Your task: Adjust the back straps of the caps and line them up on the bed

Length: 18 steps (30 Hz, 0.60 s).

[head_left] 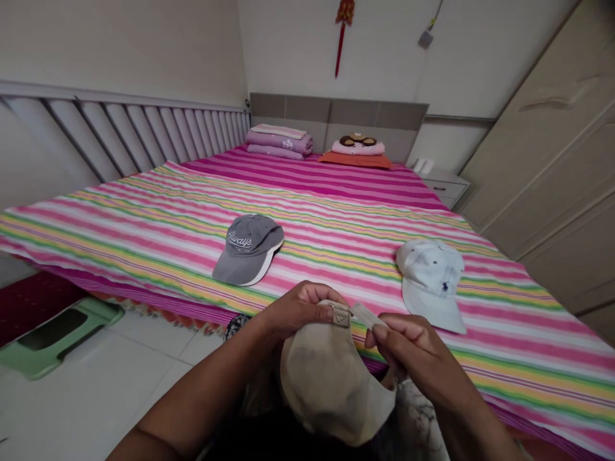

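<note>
From the head view, both hands were raised just past the near edge of the striped bed [144, 237], working on a worn beige baseball cap [327, 384]. The left hand [300, 310] was clenched around the back of the cap beside a small buckle [341, 315], a grip that kept the rear opening turned up in view. The right hand [408, 342] pinched the pale fabric strap [365, 317] between thumb and fingers, holding its end out to the side of the buckle. The crown hung below the hands, clear of the sheet, so nothing pressed against the strap.

Ahead of the left hand lay a grey cap [247, 250] with white-edged trim and stitched lettering; ahead of the right lay a white cap [429, 285] with a small navy logo. They sat well apart, with open sheet between them and the hands. Folded bedding [281, 142] and a pillow [355, 160] lay along the far edge, below the headboard [336, 112]. A wardrobe [542, 160] closed off the right side, while a green stool [57, 336] stood on the tiled floor [91, 410] beyond the left edge.
</note>
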Motion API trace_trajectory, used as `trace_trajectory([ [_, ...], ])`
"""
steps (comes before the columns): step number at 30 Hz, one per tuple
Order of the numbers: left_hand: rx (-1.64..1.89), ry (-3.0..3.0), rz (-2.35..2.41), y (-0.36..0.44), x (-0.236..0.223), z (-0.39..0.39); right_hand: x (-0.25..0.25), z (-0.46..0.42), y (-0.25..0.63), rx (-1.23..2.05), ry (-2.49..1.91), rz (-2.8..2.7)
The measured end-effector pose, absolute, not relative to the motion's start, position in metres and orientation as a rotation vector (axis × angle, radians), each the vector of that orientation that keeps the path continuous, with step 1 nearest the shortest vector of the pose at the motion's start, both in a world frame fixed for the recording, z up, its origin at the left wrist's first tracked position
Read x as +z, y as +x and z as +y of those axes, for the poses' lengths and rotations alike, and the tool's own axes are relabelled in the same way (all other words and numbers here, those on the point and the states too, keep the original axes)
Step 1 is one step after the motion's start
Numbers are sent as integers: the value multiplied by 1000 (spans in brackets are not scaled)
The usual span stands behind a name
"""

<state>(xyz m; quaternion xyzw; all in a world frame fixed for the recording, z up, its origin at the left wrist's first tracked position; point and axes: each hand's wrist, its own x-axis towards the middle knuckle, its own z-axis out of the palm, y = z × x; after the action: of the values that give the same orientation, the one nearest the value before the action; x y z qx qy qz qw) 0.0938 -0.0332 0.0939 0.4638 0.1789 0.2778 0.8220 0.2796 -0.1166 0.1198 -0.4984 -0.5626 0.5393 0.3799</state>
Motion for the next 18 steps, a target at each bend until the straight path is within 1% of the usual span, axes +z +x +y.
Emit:
trace_trajectory([
  [7, 592, 1004, 402, 94, 95, -32, 121, -115, 281, 1407, -1255, -1556],
  [12, 589, 1043, 414, 94, 96, -32, 125, -114, 279, 1491, -1278, -1629],
  [18, 558, 1087, 416, 93, 94, -31, 124, -112, 274, 1382, -1320, -1543],
])
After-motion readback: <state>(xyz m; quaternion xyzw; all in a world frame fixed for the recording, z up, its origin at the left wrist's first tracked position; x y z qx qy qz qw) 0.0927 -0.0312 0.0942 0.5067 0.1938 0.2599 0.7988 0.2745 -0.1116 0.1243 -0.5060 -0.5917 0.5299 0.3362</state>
